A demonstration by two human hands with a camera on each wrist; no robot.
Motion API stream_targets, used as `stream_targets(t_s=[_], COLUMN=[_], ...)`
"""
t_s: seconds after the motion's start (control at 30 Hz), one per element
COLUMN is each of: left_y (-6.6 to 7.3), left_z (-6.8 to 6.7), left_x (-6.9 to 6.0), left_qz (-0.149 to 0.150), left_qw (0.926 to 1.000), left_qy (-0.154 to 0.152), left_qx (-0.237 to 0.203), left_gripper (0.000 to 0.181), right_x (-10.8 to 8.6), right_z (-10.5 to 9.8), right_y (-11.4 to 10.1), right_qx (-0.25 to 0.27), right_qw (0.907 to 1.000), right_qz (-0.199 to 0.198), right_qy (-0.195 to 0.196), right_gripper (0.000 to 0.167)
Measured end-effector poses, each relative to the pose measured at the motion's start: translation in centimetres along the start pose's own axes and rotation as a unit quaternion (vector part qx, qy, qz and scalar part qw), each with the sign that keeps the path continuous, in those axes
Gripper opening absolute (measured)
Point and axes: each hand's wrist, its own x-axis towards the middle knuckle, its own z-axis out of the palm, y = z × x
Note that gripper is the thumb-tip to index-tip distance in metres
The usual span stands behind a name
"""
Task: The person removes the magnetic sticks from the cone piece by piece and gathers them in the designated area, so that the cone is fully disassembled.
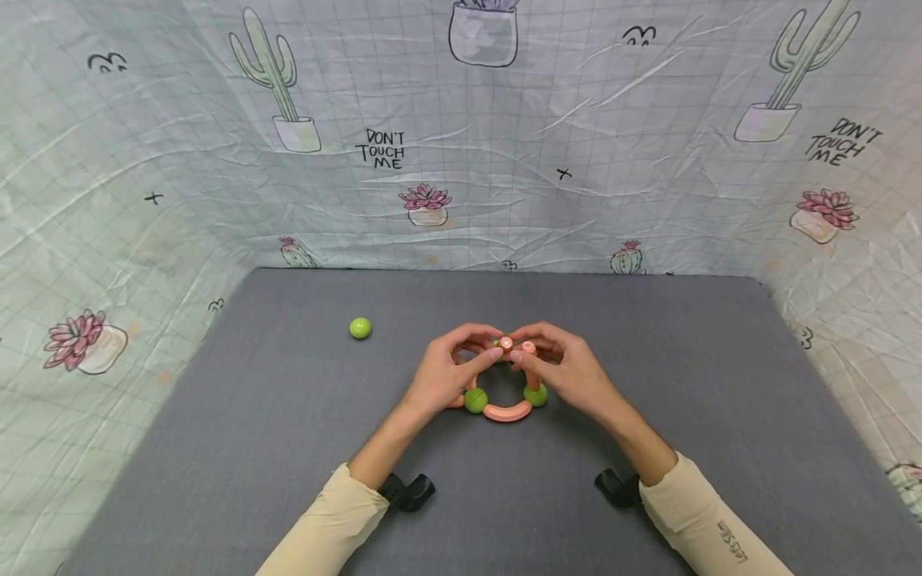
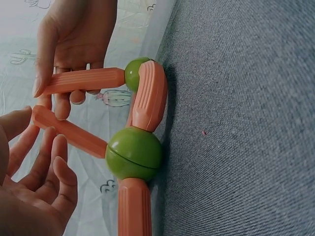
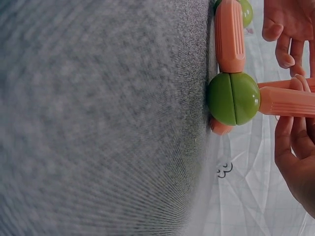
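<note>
A ring of orange magnetic rods and green balls lies on the mat, with a curved rod [image 1: 507,412] between a left ball [image 1: 475,400] and a right ball [image 1: 535,394]. My left hand [image 1: 442,368] pinches the upper end of a raised straight rod [image 2: 74,132], whose lower end meets a green ball [image 2: 134,153]. Opposite it, my right hand [image 1: 572,364] holds another raised rod [image 2: 88,80] near its top, thumb in front and fingers behind. That rod rises from the right ball. The two rod tops are close together. Hands partly hide the ring's far side.
A loose green ball [image 1: 360,328] lies on the grey mat [image 1: 252,448], back left of the hands. Another orange rod [image 2: 134,209] extends outward from the left ball. A printed cloth [image 1: 504,160] hangs behind and at both sides.
</note>
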Motion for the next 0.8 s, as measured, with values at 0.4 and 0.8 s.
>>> stream_targets(t_s=[0.4,0.8], left_y=[-0.16,-0.45], left_z=[0.76,0.94], left_x=[0.16,0.01], left_qz=[-0.001,-0.002], left_qw=[0.9996,0.9993], left_qy=[0.027,0.030], left_qx=[0.002,0.022], left_gripper=[0.019,0.017], right_x=[-0.28,-0.50], right_z=[-0.13,-0.45], right_y=[0.16,0.31], right_qx=[-0.033,-0.030], right_qw=[0.9994,0.9994], right_qz=[-0.003,-0.004], right_qy=[0.015,0.018], right_gripper=[0.025,0.023])
